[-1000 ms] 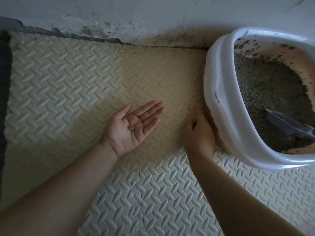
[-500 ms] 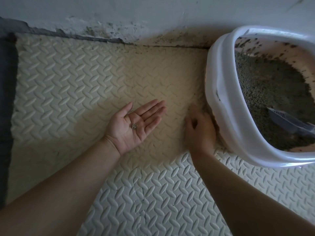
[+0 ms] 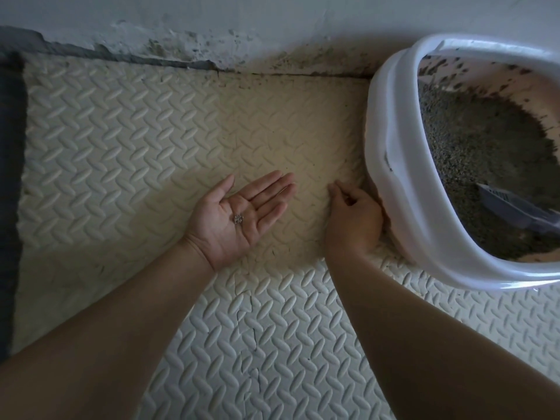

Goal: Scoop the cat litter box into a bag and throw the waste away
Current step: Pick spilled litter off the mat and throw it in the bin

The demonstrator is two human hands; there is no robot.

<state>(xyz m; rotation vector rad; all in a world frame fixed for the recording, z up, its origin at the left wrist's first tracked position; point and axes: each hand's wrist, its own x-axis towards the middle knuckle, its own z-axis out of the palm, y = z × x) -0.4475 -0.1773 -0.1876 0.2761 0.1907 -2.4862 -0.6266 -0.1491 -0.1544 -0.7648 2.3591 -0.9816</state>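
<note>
Our left hand, left of the litter box, lies palm up, fingers straight, litter grains on it | our right hand against the box's wall, fingers curled onto the mat, contents we cannot tell | scoop inside the box.
</note>
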